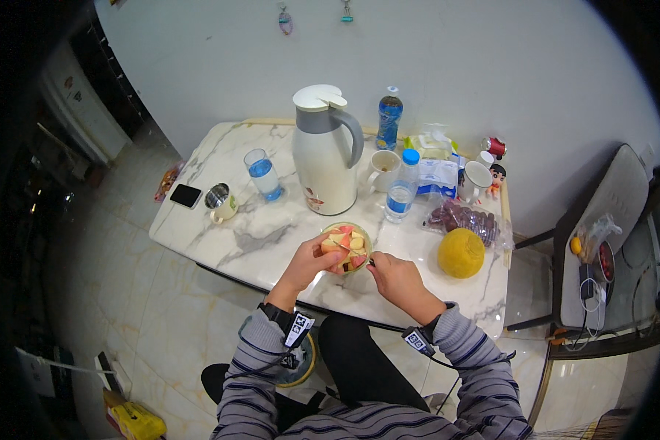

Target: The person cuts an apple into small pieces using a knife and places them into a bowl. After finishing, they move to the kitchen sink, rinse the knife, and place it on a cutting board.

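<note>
A glass bowl (pixel 369 236) of cut fruit chunks, pale yellow and pink-red, stands near the table's front edge. At its left side, my left hand (pixel 306 262) is closed round a piece of apple (pixel 333 251), held over the bowl with the thumb on top. My right hand (pixel 400 277) is at the bowl's right rim, its fingers wrapped round the dark handle of what looks like a small knife (pixel 372 262). The blade is too small and hidden to make out clearly.
Behind the bowl stand a large white thermos jug (pixel 323 161), a water glass (pixel 262 176) and a water bottle (pixel 401 192). Bagged grapes (pixel 462 220) and a yellow pomelo (pixel 460 254) lie to the right. A steel-lined cup (pixel 221 203) and a phone (pixel 186 196) are left.
</note>
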